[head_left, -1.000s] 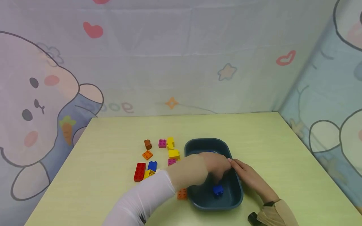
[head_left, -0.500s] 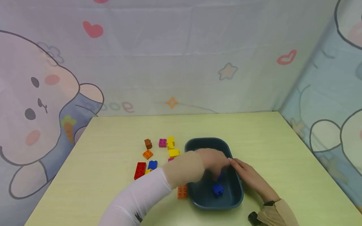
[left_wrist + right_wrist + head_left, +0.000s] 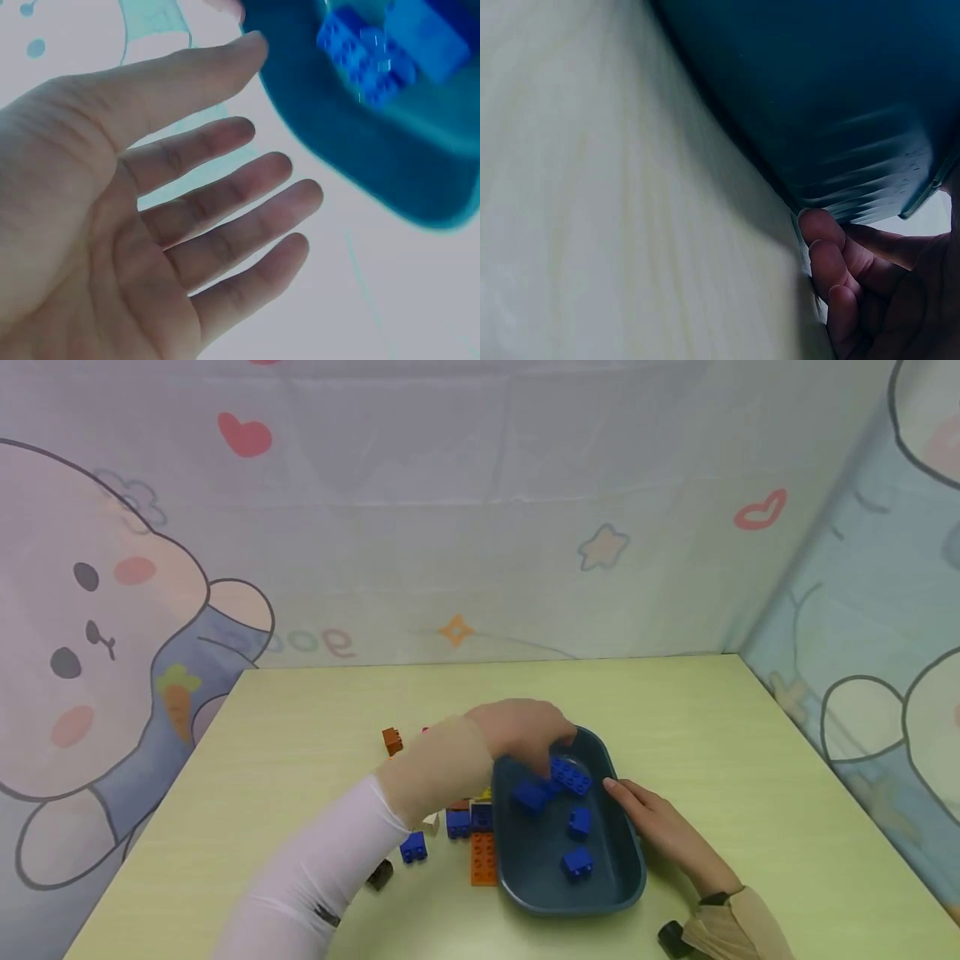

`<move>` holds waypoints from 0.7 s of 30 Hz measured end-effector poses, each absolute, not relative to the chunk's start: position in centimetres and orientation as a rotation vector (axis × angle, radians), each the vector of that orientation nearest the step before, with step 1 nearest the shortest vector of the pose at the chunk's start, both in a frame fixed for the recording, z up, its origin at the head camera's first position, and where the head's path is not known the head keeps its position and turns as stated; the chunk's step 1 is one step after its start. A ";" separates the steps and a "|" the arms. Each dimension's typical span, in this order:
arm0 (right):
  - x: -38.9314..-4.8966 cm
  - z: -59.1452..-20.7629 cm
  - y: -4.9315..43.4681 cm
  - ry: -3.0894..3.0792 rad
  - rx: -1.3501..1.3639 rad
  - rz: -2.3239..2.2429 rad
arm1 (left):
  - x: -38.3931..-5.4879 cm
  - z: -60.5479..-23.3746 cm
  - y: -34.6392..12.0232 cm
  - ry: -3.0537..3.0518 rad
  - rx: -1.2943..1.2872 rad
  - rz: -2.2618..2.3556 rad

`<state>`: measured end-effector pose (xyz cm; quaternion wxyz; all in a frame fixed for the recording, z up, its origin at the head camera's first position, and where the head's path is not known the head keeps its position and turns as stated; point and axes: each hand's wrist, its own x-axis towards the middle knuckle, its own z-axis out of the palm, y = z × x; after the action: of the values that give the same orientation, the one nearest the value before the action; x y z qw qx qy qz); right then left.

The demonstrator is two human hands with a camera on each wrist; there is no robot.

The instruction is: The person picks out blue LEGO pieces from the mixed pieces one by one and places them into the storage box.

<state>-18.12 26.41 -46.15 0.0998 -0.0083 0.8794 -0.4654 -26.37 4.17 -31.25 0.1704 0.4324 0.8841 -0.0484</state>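
Well, the left sleeve (image 3: 315, 868) and forearm slant across the loose blocks on the table (image 3: 690, 710), hiding some of them from the head camera. Poking out beyond the arm is a brown block (image 3: 392, 741); on the near side are a black block (image 3: 379, 874) and a small blue block (image 3: 413, 847). A long orange block (image 3: 483, 858) lies against or just beside the tub's left side, studs up, with a dark blue block (image 3: 482, 816) beyond it. A short black cylinder (image 3: 674, 939) sits by the right cuff (image 3: 738, 927).

The tub (image 3: 551, 893) stands near the middle of the table, its long axis running away from the person, the far end leaning slightly left. Blue blocks lie inside; a long blue block (image 3: 570, 775) has its studs up and its length from far left to near right.

The left hand (image 3: 521, 731) is over the tub's far left edge, covering that corner, fingers spread and holding nothing. The right hand (image 3: 652, 822) holds the tub's right side, fingers bent against the outer wall.
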 end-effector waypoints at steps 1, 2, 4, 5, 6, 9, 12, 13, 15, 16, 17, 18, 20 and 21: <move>-18.1 -46.2 26.4 2.597 -0.020 -1.377 | -26.7 -30.9 3.8 2.524 1.229 -0.126; -18.2 -46.2 26.4 2.595 -0.017 -1.374 | -26.9 -30.5 3.3 2.535 1.227 -0.114; -18.1 -46.1 26.4 2.588 -0.005 -1.371 | -27.4 -29.9 2.5 2.552 1.207 -0.097; -18.1 -46.1 26.4 2.585 0.000 -1.368 | -27.6 -29.7 2.1 2.557 1.196 -0.088; -18.1 -46.1 26.3 2.583 0.004 -1.364 | -27.8 -29.4 1.6 2.560 1.182 -0.078; -18.1 -45.9 26.3 2.570 0.008 -1.363 | -28.3 -29.0 0.4 2.574 1.127 -0.043; -18.0 -45.8 26.2 2.570 0.000 -1.357 | -28.7 -28.9 -0.8 2.587 1.067 0.005; -18.0 -45.8 26.2 2.569 0.002 -1.356 | -28.8 -28.8 -1.1 2.592 1.048 0.019; -18.0 -45.7 26.2 2.581 0.004 -1.345 | -29.0 -28.8 -1.8 2.600 1.014 0.038; -18.0 -45.7 26.2 2.588 0.002 -1.338 | -29.1 -28.9 -2.2 2.603 0.994 0.048; -17.9 -45.7 26.2 2.591 0.004 -1.335 | -29.2 -28.9 -2.5 2.605 0.977 0.052; -17.9 -45.6 26.2 2.593 0.006 -1.333 | -29.2 -28.9 -2.8 2.605 0.959 0.055; -17.9 -45.6 26.2 2.592 0.004 -1.334 | -29.4 -29.1 -3.5 2.605 0.917 0.049; -17.9 -45.6 26.2 2.588 0.000 -1.336 | -29.4 -29.2 -3.9 2.605 0.893 0.047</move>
<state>-17.89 26.23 -45.56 0.1142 0.0000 0.8829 -0.4556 -29.41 -3.86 -29.19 0.1927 0.3182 0.9281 0.0167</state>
